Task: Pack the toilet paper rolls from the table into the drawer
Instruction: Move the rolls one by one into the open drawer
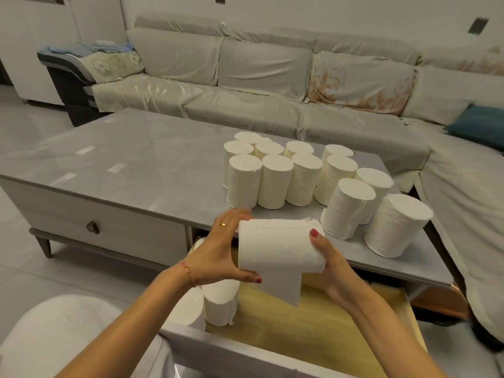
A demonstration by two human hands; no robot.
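roll in both hands over the open drawer, loose end hanging.

left hand (221,249) and right hand (326,261) each cup one end of the roll (281,245), fingers curled round it, thumbs on the side wall. roll lies sideways, long axis running left to right, just above the drawer (313,331) and in front of the table (152,159) edge. a loose sheet (283,287) hangs off the underside, so my guess is the two-hand hold is for winding or tucking it before the roll goes in. two rolls in the drawer (218,302) stand upright in its left corner, packed against the wall; this one likely needs tipping upright to match. about a dozen rolls on the table (275,184) stand on end, clustered at the right. task is early.
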